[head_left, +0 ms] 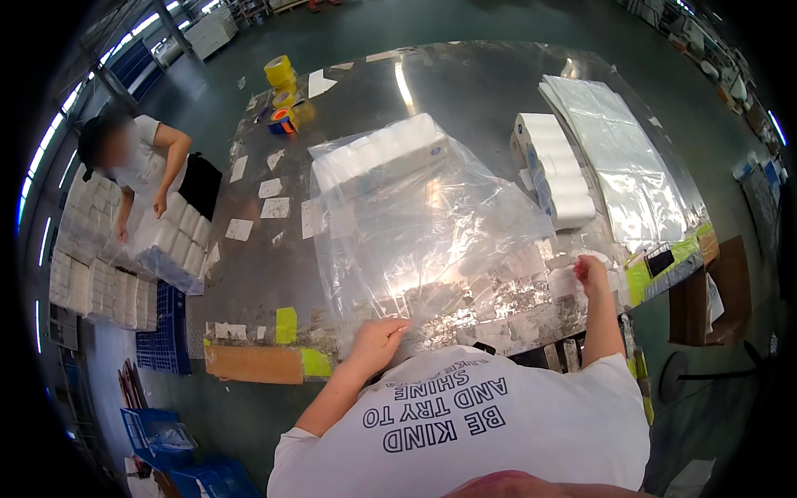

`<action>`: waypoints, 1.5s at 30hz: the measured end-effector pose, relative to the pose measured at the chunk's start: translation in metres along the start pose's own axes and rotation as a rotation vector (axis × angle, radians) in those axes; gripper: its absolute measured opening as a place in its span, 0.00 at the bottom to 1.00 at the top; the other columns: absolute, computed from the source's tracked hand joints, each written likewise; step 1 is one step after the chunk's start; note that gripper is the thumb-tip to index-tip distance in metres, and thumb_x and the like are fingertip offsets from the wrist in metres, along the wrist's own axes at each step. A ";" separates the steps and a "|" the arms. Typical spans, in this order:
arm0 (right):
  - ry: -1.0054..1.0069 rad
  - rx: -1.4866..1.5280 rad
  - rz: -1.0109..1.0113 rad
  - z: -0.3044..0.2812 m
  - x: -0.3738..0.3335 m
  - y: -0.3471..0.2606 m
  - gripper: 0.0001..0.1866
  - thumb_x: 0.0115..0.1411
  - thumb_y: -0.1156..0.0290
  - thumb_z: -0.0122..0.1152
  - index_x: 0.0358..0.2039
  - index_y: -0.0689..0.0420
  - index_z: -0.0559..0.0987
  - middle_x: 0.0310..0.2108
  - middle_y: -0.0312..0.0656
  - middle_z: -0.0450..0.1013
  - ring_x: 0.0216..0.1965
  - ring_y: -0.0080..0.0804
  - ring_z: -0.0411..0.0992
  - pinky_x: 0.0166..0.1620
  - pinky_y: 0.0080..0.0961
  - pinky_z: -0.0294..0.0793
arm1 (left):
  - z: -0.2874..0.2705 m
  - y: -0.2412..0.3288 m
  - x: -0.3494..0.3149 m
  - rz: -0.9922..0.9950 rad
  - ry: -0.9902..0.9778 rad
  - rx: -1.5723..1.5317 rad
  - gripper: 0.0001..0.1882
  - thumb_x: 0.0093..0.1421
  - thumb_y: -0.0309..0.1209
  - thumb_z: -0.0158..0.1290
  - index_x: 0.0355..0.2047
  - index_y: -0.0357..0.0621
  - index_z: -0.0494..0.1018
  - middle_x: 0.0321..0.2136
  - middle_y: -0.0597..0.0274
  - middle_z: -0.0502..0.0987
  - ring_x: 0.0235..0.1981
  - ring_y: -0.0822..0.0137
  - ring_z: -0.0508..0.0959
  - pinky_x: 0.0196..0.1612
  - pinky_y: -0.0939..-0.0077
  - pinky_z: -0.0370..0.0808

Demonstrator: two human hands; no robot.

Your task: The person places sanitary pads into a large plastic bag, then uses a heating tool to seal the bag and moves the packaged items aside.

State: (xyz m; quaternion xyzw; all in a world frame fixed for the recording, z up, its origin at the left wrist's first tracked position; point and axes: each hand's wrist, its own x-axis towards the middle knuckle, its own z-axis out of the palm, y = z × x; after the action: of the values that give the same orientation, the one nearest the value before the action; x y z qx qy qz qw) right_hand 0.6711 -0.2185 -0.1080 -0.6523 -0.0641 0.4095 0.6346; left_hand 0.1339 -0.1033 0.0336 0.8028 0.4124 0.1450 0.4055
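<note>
A large clear plastic bag point(432, 232) lies spread over the metal table, with a long pack of white paper rolls point(382, 158) inside its far end. My left hand point(380, 342) is closed in a pinch at the bag's near edge, by the front of the table. Further right, my right hand point(590, 274) is closed above the table's near right part, beyond the bag's right corner; what its fingers hold, if anything, is too small to make out. A second pack of white rolls point(558, 170) lies on the table to the right of the bag.
Flat clear bags point(623, 158) lie stacked at the table's right. Yellow tape rolls point(280, 73) and an orange-and-blue tape dispenser point(282, 122) stand far left. Beyond the left edge, a co-worker point(141, 158) handles bagged rolls point(176, 236). An open cardboard box point(730, 290) is at right.
</note>
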 end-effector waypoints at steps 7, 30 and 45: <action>0.321 -0.125 -0.241 0.005 0.070 -0.035 0.27 0.54 0.67 0.61 0.55 0.51 0.66 0.46 0.37 0.66 0.33 0.30 0.70 0.29 0.26 0.70 | 0.012 0.010 -0.002 0.034 -0.126 -0.076 0.12 0.60 0.30 0.50 0.42 0.43 0.78 0.37 0.55 0.80 0.37 0.55 0.79 0.40 0.68 0.74; 0.049 -0.132 -0.096 0.092 -0.095 0.070 0.24 0.59 0.61 0.59 0.52 0.58 0.66 0.23 0.38 0.71 0.13 0.23 0.63 0.15 0.21 0.60 | -0.033 -0.025 -0.015 -0.108 0.207 -0.439 0.10 0.63 0.28 0.51 0.42 0.38 0.77 0.29 0.69 0.76 0.31 0.79 0.71 0.35 0.83 0.68; -0.056 0.271 0.121 0.051 -0.283 0.104 0.33 0.53 0.59 0.57 0.58 0.58 0.65 0.51 0.50 0.71 0.49 0.48 0.72 0.52 0.45 0.72 | -0.019 -0.011 0.018 0.062 -0.107 -0.577 0.10 0.63 0.27 0.50 0.42 0.37 0.77 0.27 0.73 0.74 0.27 0.82 0.67 0.31 0.86 0.64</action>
State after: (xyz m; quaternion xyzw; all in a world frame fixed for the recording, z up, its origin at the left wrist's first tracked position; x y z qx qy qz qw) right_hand 0.4084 -0.3693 -0.0643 -0.5516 0.0139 0.4700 0.6890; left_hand 0.1282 -0.0751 0.0349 0.6729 0.3075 0.2258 0.6337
